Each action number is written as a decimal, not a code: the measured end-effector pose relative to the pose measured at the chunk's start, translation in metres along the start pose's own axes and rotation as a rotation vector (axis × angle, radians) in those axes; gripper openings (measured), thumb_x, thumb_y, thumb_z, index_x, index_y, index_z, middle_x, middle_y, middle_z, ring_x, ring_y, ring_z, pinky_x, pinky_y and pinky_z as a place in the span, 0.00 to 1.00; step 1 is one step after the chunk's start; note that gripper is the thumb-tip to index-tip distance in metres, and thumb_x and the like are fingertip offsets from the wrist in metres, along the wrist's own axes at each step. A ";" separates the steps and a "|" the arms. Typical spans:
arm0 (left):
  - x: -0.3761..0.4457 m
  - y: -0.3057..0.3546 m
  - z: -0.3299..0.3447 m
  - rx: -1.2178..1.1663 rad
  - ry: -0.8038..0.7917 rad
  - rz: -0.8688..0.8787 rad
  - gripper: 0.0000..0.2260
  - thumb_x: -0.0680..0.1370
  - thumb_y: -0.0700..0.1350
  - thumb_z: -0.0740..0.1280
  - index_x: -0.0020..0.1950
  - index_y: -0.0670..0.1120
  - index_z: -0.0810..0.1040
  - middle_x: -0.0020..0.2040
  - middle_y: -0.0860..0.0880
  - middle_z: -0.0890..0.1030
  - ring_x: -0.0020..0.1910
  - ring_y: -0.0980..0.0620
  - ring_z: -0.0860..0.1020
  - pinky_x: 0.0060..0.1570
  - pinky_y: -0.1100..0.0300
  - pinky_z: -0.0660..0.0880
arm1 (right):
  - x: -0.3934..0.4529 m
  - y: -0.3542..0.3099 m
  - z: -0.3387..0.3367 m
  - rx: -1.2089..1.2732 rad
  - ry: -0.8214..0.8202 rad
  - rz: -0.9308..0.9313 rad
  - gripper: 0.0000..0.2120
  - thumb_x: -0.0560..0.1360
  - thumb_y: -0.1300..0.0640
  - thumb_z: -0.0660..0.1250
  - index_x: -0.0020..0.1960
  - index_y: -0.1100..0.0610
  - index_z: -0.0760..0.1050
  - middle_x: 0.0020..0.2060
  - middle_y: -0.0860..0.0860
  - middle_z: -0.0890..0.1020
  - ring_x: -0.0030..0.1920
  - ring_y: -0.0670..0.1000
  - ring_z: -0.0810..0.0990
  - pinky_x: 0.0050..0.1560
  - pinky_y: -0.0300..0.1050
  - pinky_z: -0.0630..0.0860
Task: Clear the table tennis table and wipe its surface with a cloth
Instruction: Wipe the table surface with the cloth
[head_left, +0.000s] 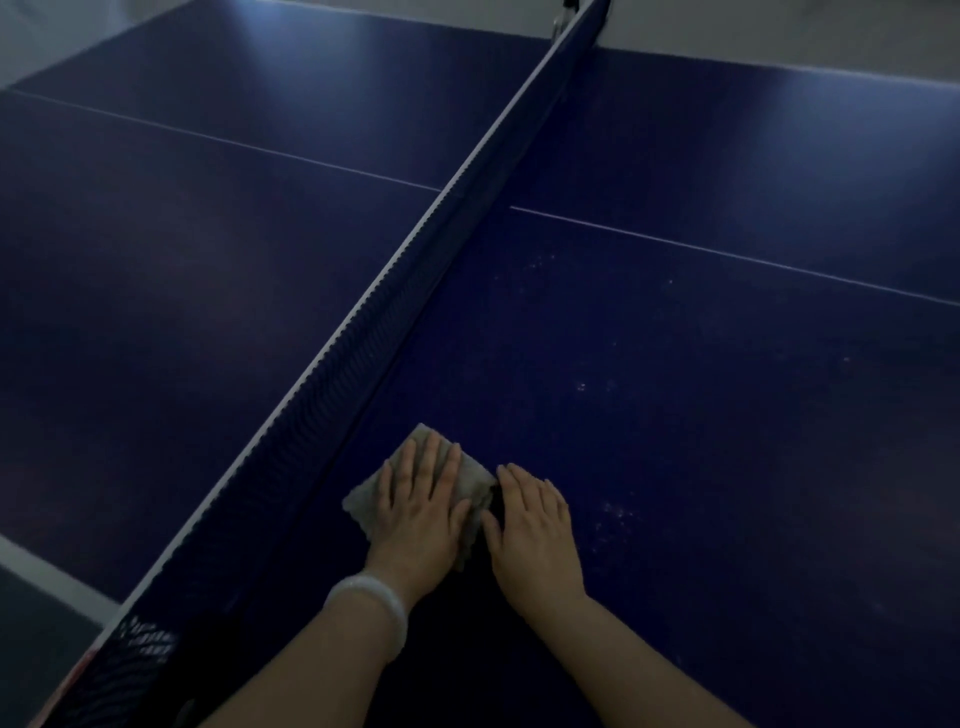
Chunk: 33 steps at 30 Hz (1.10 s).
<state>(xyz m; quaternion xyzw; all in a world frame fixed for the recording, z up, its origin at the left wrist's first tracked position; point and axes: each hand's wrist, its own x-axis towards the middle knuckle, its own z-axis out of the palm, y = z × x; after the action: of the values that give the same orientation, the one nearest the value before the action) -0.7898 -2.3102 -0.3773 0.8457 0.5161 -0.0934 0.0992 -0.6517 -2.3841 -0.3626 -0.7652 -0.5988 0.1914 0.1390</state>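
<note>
Cloth (470, 480) under left hand (421, 506); right hand (535, 530) seemingly touching.

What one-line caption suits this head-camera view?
Left hand presses a cloth flat on the blue table beside the net; right hand rests alongside.

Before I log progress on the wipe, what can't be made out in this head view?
- Cloth: its middle is hidden under the left hand.
- Table: its right part is cut off by the frame.
- Net: its near post is cut off and too dark.
- Specks beside the right hand: too small to identify.
</note>
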 end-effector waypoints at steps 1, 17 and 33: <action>-0.004 -0.001 0.002 -0.002 0.011 -0.004 0.28 0.79 0.59 0.35 0.74 0.51 0.26 0.75 0.48 0.27 0.73 0.48 0.25 0.74 0.45 0.33 | 0.005 0.006 -0.006 0.008 0.014 0.038 0.28 0.83 0.43 0.51 0.79 0.53 0.53 0.78 0.50 0.57 0.77 0.49 0.54 0.78 0.47 0.45; 0.110 0.029 -0.019 -0.036 0.098 0.067 0.29 0.82 0.59 0.41 0.77 0.51 0.31 0.77 0.48 0.31 0.75 0.47 0.29 0.73 0.45 0.31 | 0.097 0.060 -0.025 -0.154 0.292 0.593 0.26 0.83 0.49 0.52 0.75 0.63 0.61 0.74 0.59 0.62 0.74 0.59 0.59 0.78 0.54 0.51; 0.103 0.007 -0.025 0.006 0.062 0.106 0.29 0.81 0.59 0.42 0.79 0.49 0.37 0.79 0.45 0.38 0.77 0.44 0.36 0.74 0.40 0.44 | 0.099 0.057 -0.024 -0.168 0.253 0.654 0.28 0.82 0.45 0.51 0.76 0.60 0.59 0.75 0.56 0.59 0.76 0.59 0.55 0.77 0.56 0.54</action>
<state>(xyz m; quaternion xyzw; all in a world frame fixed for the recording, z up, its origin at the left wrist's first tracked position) -0.7356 -2.2186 -0.3793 0.8746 0.4730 -0.0633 0.0853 -0.5708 -2.3016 -0.3786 -0.9426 -0.3142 0.0797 0.0800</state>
